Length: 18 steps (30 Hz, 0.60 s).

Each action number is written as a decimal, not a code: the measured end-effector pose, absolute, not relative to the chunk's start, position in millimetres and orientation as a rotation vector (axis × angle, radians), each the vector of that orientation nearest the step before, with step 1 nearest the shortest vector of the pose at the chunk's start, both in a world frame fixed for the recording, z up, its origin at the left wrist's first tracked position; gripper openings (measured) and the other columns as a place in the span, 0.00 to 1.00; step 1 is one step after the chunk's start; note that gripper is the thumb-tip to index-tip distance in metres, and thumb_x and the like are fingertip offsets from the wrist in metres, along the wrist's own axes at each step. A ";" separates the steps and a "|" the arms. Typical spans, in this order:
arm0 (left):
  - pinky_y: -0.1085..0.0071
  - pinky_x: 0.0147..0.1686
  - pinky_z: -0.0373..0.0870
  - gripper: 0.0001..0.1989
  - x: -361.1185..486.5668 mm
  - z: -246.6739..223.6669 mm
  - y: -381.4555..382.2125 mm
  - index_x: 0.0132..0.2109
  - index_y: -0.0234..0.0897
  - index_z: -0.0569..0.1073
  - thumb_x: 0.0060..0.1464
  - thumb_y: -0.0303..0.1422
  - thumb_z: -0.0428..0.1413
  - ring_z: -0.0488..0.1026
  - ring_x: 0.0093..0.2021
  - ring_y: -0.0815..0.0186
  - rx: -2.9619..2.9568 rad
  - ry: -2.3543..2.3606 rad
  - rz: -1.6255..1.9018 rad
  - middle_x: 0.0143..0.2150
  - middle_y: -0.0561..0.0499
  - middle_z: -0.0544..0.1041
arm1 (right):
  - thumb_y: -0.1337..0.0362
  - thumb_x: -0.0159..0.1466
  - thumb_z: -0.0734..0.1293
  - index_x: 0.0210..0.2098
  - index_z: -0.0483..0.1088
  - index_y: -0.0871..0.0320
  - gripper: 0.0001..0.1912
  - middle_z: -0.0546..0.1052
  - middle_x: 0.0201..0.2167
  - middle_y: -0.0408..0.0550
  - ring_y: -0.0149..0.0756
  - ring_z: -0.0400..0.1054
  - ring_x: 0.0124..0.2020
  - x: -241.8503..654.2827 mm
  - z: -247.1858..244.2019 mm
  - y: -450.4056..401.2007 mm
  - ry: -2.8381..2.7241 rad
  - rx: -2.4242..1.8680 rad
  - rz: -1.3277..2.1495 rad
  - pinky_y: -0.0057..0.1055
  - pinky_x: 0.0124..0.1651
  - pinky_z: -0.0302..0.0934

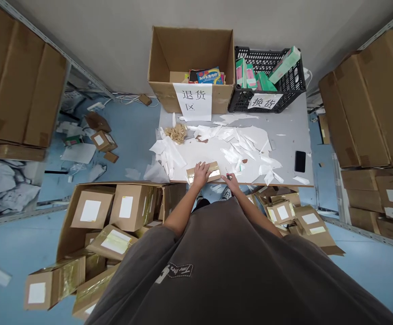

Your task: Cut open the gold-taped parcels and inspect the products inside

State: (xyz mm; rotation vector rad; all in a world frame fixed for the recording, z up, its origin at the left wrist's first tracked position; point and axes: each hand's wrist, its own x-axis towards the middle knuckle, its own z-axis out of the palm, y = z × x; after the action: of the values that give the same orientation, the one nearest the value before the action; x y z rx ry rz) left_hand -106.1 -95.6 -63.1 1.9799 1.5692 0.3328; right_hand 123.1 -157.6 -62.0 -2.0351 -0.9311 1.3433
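Observation:
A small flat cardboard box (214, 171) with shiny tape and a white strip lies at the table's front edge. My left hand (201, 174) rests over its left half, gripping it against the table. Just off the box's right end, my right hand (230, 179) is closed around a small dark tool (228, 175) with a thin tip; its exact kind is too small to make out. Torn white paper scraps (237, 143) are strewn behind both hands, with crumpled brown paper (177, 133) to the left.
At the table's back stand an open carton (162, 95) with colourful packs and a black crate (284, 101) of green boxes. A phone (300, 161) lies at right. Parcels fill a large carton (68, 225) at left; more cardboard boxes (313, 221) lie at right, below the table (291, 140).

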 end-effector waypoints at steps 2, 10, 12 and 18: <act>0.38 0.79 0.43 0.28 -105.2 -57.5 -96.8 0.72 0.39 0.73 0.71 0.44 0.56 0.55 0.79 0.39 1.962 1.621 0.305 0.76 0.37 0.69 | 0.38 0.57 0.77 0.42 0.66 0.51 0.29 0.76 0.31 0.41 0.41 0.73 0.36 94.5 -67.1 -148.5 -0.737 -1.982 1.425 0.31 0.37 0.64; 0.46 0.75 0.56 0.38 -136.1 -47.7 -111.7 0.78 0.40 0.66 0.66 0.46 0.61 0.63 0.75 0.40 1.920 1.565 0.170 0.79 0.37 0.64 | 0.43 0.51 0.80 0.43 0.66 0.51 0.31 0.80 0.40 0.45 0.44 0.75 0.44 82.0 -77.2 -122.8 -0.670 -2.055 1.314 0.32 0.45 0.67; 0.44 0.75 0.55 0.42 -144.4 -49.4 -119.6 0.78 0.40 0.66 0.63 0.50 0.64 0.59 0.77 0.36 1.917 1.536 0.202 0.82 0.35 0.58 | 0.43 0.53 0.79 0.45 0.67 0.51 0.30 0.80 0.42 0.45 0.44 0.75 0.45 80.4 -78.6 -105.4 -0.724 -2.096 1.268 0.32 0.46 0.67; 0.40 0.74 0.59 0.35 -126.7 -66.4 -144.0 0.77 0.42 0.66 0.70 0.52 0.55 0.60 0.77 0.35 1.718 1.526 0.302 0.85 0.37 0.48 | 0.50 0.53 0.81 0.48 0.68 0.52 0.30 0.81 0.41 0.45 0.40 0.73 0.43 75.2 -72.2 -37.0 -0.764 -2.113 1.143 0.31 0.47 0.68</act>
State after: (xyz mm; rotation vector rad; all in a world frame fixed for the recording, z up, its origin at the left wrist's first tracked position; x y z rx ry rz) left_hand -126.7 -144.0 -66.4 1.7184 1.5257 0.3015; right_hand 75.2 -37.0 -72.2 -2.1131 -0.7641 1.1433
